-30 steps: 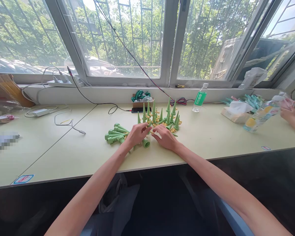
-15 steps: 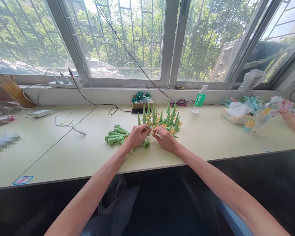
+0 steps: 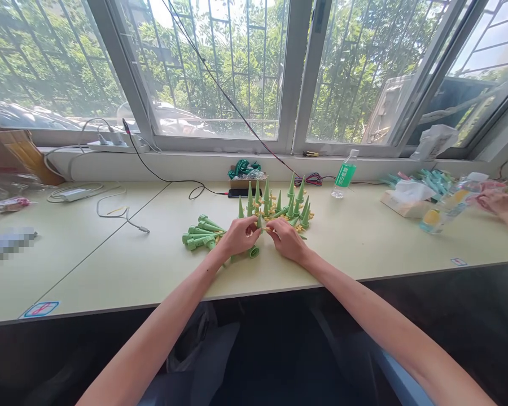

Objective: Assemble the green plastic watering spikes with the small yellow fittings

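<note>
Over the pale cream worktop [image 3: 347, 242], the left hand [image 3: 240, 235] pinches an upright, pointed green plastic cone [image 3: 259, 221] just in front of a cluster of standing green plastic spikes [image 3: 267, 193], while the right hand [image 3: 288, 240] pinches a small yellow plastic piece [image 3: 266, 228] beside the cone.

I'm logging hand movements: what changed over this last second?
The pointed green plastic cone in the left hand now stands more upright; a co-worker's hand has shifted left. The right hand stays beside the cone; the clear green-labelled bottle hasn't moved.
</note>
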A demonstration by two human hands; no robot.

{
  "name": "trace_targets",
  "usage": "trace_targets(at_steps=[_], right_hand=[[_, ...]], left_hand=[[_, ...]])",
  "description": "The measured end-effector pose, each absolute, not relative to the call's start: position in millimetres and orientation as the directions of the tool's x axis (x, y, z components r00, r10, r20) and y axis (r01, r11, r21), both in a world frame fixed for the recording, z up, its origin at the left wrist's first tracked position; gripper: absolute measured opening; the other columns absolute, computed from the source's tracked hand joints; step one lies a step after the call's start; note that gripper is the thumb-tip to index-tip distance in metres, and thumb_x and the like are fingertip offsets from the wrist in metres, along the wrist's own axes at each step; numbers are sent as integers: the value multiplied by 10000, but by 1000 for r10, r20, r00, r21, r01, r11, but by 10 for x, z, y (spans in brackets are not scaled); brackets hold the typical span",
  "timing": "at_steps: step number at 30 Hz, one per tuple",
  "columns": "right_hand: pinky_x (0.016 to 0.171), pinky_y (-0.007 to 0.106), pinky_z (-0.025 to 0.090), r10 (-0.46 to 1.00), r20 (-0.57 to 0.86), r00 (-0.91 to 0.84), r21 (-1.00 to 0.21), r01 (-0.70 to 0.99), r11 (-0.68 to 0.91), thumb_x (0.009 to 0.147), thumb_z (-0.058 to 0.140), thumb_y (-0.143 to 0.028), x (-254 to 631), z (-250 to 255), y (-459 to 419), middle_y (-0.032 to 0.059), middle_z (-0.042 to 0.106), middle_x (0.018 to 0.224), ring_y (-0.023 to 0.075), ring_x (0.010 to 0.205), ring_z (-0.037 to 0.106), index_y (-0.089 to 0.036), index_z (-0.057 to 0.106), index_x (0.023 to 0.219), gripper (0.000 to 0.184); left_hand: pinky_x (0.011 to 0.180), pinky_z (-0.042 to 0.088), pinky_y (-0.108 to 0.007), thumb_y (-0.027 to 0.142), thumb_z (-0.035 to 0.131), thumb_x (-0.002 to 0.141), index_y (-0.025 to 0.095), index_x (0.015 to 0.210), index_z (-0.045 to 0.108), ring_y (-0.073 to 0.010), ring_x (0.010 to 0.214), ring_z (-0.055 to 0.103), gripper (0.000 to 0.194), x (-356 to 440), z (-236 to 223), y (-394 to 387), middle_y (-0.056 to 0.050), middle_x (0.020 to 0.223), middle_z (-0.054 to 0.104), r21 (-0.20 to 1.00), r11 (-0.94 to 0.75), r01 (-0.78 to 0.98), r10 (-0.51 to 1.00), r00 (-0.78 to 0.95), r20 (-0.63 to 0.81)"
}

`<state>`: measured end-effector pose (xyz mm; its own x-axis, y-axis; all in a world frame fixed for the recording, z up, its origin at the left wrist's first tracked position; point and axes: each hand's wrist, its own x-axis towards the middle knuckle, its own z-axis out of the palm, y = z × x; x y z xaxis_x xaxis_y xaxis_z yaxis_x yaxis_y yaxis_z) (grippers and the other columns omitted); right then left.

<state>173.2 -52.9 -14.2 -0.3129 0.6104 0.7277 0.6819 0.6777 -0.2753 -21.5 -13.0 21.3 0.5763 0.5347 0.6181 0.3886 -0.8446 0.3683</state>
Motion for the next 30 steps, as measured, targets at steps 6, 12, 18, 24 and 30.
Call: trace_targets(at_steps=[6, 12, 18, 24, 30], right_hand=[[792, 378, 480, 616, 731, -294, -293, 679, 673, 972, 434, -186, 1734, -153, -520, 77, 608, 903, 227, 878, 543, -204, 555, 1005, 127], [781, 376, 479, 615, 743, -266, -312, 675, 669, 959, 425, -158, 1727, -134, -527, 91, 628, 931, 234, 886, 550, -199, 551, 1014, 143], [742, 373, 483, 629, 749, -208, -366, 663, 653, 959, 421, -175, 1723, -120, -538, 80, 608, 870, 233, 835, 549, -205, 544, 1015, 138], [746, 361, 475, 619, 769, -159, -384, 660, 646, 988, 390, -213, 1712, -99, -556, 76, 603, 852, 234, 851, 555, -214, 531, 1000, 141], [723, 347, 465, 603, 791, -99, -389, 679, 622, 1000, 386, -235, 1707, -74, -571, 66, 584, 818, 221, 802, 539, -215, 536, 968, 155]], left_hand=[[570, 390, -228, 94, 495, 725, 182, 727, 522, -101, 565, 449, 92, -222, 215, -138, 19, 629, 547, 366, -861, 353, 508, 597, 621], [608, 454, -231, 52, 466, 743, 168, 1002, 646, -126, 656, 584, 336, -228, 152, -81, -30, 783, 671, 402, -861, 310, 506, 592, 627], [660, 501, -239, 50, 455, 772, 155, 1085, 664, -142, 721, 635, 390, -222, 173, -97, -57, 843, 701, 419, -860, 292, 508, 568, 648], [573, 447, -198, 139, 472, 858, 162, 1032, 668, -106, 600, 567, 263, -205, 223, -124, -11, 722, 658, 459, -831, 316, 554, 546, 628], [570, 434, -199, 329, 427, 960, 170, 1001, 630, -98, 561, 544, 261, -191, 196, -87, 4, 686, 633, 523, -779, 347, 627, 463, 627]])
